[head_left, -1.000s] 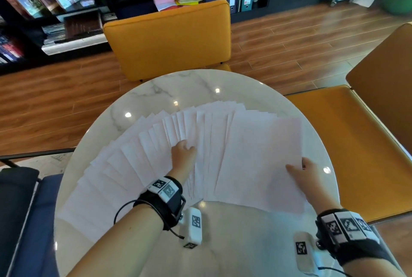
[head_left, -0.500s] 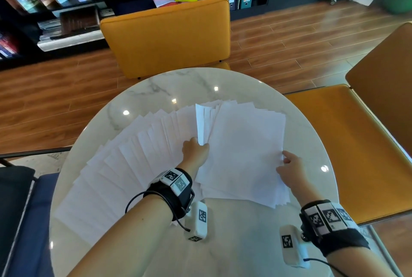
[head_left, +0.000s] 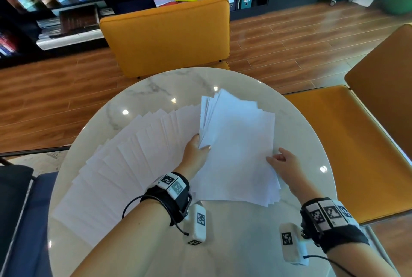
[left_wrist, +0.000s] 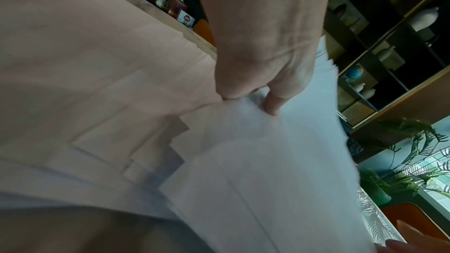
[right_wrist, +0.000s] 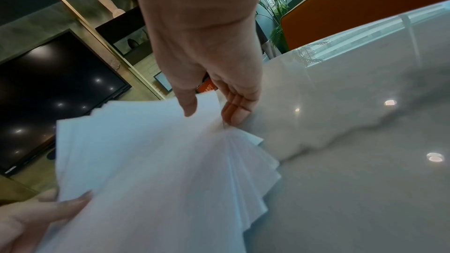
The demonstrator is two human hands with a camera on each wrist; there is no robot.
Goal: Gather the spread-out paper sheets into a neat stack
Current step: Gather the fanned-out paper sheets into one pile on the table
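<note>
Both hands pinch the gathered sheets (head_left: pixel 236 149): left hand (head_left: pixel 196 152) fingers underneath, right hand (head_left: pixel 285 165) fingers at the opposite edge.

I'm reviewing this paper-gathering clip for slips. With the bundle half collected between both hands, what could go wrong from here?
1. The gathered bundle of white sheets is uneven, its edges splayed at the near right corner; the right hand pinches only one edge, so sheets may slide out.
2. The fanned white sheets still on the round marble table reach near its left edge; sweeping by the left hand could push some off.
</note>
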